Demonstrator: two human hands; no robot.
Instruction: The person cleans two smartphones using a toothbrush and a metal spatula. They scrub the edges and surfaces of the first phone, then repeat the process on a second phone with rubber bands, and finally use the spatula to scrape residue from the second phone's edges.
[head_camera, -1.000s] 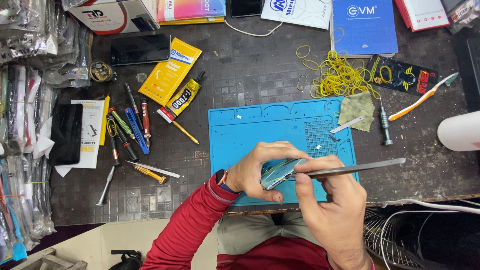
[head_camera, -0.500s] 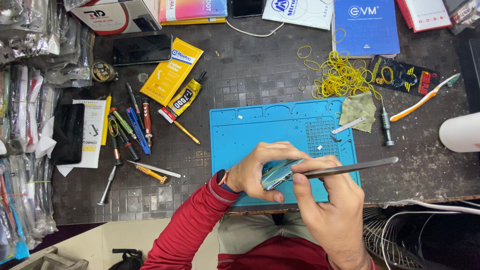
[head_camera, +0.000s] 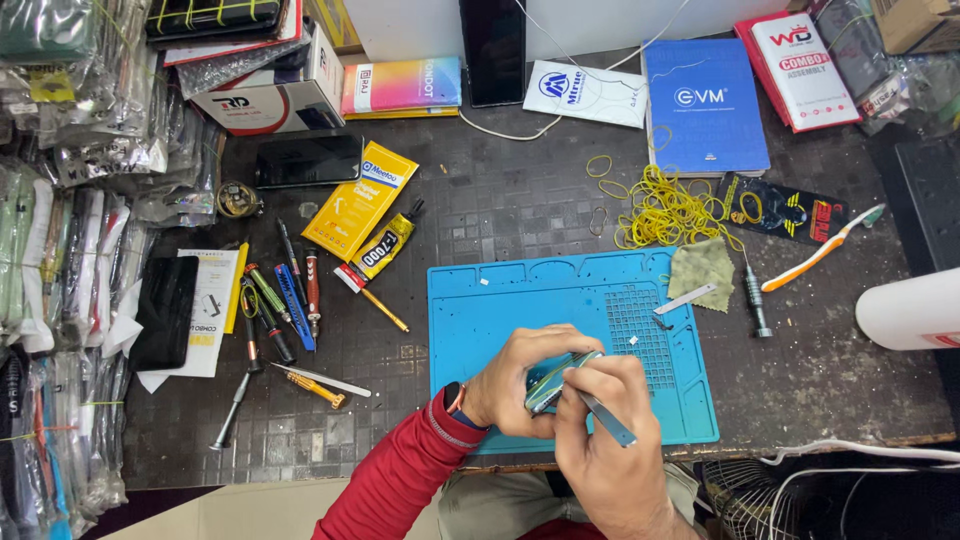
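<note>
We see the left hand (head_camera: 518, 378) clasped around a slim, glossy phone (head_camera: 556, 379) held on edge over the near edge of the blue rubbery mat (head_camera: 500, 305). The right hand (head_camera: 600, 425) pinches thin metal tweezers (head_camera: 607, 418) against the phone. Toward the worktop's far edge lie a flat blue box (head_camera: 705, 105) and a white packet (head_camera: 585, 93); a yellow carton (head_camera: 360, 200) and glue tube (head_camera: 380, 248) sit left of the mat, and a tangle of yellow rubber bands (head_camera: 665, 212) lies beyond it.
</note>
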